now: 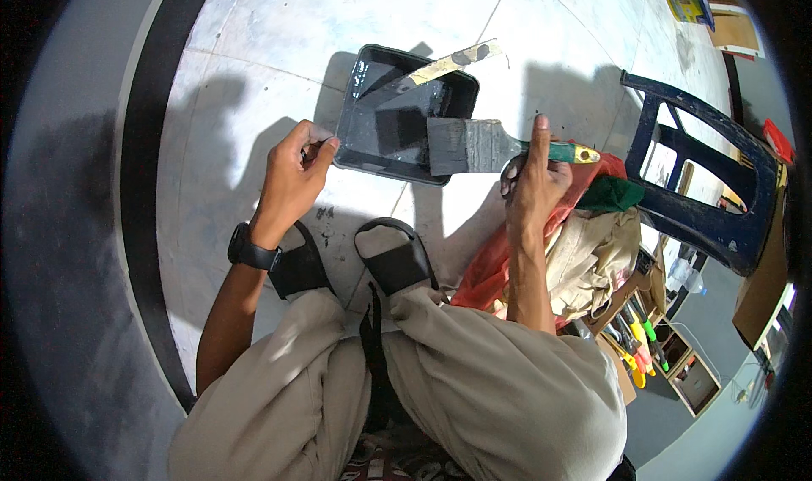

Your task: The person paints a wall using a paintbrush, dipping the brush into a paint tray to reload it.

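My left hand [298, 167] pinches the near left rim of a black plastic paint tray [343, 110]; it wears a black watch at the wrist. Grey paint [396, 75] coats the inside of the tray. In my right hand [538, 176] is a wide flat paintbrush [469, 146], gripped by its green and yellow handle. Its bristles are grey with paint and point left, above the tray's right side. A flat, paint-stained stick [453, 62] leans over the tray's far right rim, its lower end in the paint.
A dark blue plastic chair [691, 211] is at the right. Beside my right forearm lie a red plastic bag [479, 278] and beige cloth [590, 259]. Several coloured-handled tools [637, 335] stand in a box. A black-skirted grey wall [70, 195] borders the tiled floor [279, 24] on the left.
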`<state>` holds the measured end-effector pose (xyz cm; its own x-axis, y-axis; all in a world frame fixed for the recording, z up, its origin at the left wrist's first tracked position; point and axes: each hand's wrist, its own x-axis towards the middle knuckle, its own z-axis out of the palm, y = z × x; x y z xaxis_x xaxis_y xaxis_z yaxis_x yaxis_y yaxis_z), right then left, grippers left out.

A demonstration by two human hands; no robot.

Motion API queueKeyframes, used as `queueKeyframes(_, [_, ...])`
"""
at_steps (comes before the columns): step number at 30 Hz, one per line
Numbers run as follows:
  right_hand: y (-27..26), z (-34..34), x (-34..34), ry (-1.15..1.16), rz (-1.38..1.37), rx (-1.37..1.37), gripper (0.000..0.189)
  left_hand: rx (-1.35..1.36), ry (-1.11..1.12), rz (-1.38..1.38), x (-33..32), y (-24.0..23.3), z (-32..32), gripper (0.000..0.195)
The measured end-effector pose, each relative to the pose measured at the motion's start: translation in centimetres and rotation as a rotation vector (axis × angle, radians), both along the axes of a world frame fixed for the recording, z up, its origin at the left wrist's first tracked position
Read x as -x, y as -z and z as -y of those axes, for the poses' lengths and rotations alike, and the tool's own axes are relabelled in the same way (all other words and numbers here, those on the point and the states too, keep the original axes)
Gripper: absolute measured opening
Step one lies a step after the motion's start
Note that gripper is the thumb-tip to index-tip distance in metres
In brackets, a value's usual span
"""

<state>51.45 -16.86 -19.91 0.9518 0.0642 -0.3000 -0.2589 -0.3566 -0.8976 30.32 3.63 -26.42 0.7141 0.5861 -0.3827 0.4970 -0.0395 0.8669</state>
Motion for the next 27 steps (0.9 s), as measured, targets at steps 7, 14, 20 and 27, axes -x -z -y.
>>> queueKeyframes(7, [2.5, 2.1, 0.2, 0.176, 0.031, -0.021, 0.049, 0.028, -0.013, 0.037, -0.1, 0.3, 0.6, 0.012])
queueKeyframes(14, [1.8, 3.4, -0.5, 0.254, 0.062, -0.007, 0.046, 0.031, -0.013, 0.042, -0.7, 0.6, 1.0, 0.009])
queueKeyframes(20, [1.9, 4.8, -2.1, 0.302, -0.034, -0.227, 0.037, 0.035, -0.025, 0.018, 0.9, -1.2, -1.3, 0.012])
queueKeyframes(27, [3.3, 5.7, -4.7, -0.049, -0.526, -0.518, 0.059, -0.249, 0.038, 0.131, 7.9, -1.3, -0.5, 0.023])
